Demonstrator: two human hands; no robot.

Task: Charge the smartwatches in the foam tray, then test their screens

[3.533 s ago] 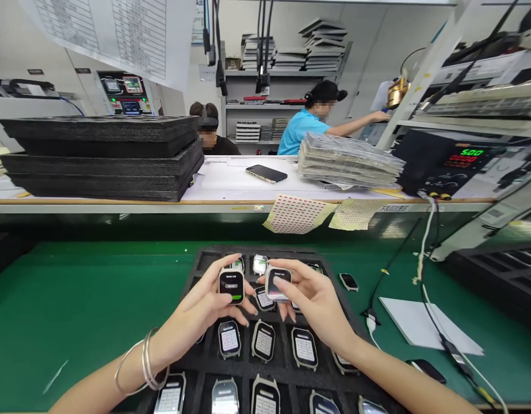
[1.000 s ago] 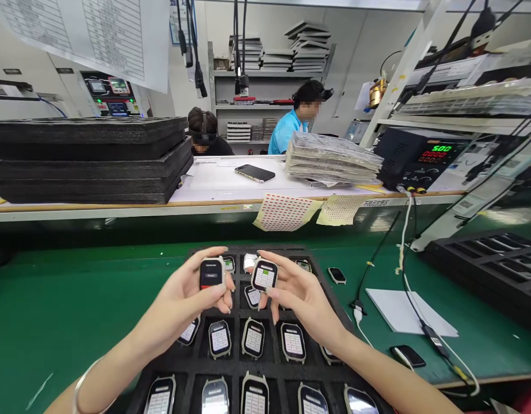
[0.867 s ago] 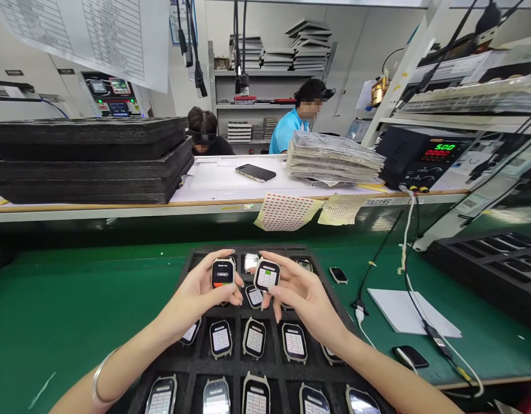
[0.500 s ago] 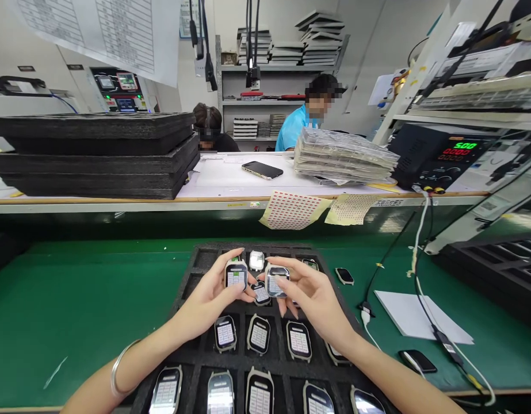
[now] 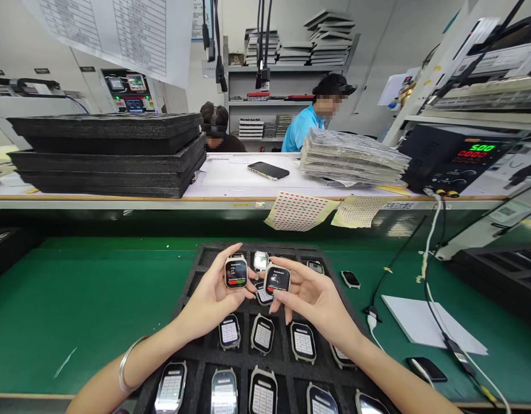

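My left hand (image 5: 220,290) grips a smartwatch case (image 5: 236,272) by its sides; its dark screen carries small text and a red and green strip at the bottom. In my right hand (image 5: 310,290) is a second smartwatch case (image 5: 277,279), also dark with text and a red patch low on the screen. Both are held side by side, facing me, above a black foam tray (image 5: 196,352). Several strapless watch cases, such as this lit watch (image 5: 262,334), lie in the tray's compartments with white grid screens. My hands hide part of the upper rows.
Right of the tray lie a loose watch (image 5: 350,279), white paper sheets (image 5: 433,323), a black oval device (image 5: 426,369) and cables. A shelf holds black foam trays (image 5: 105,155), a phone (image 5: 268,170), plastic trays (image 5: 354,158) and a power supply (image 5: 457,158). Two people are beyond.
Both held watches' screens have switched from white grids to dark pages with text and coloured strips. My right thumb has moved down, off the screen's middle. The view has shifted slightly left.
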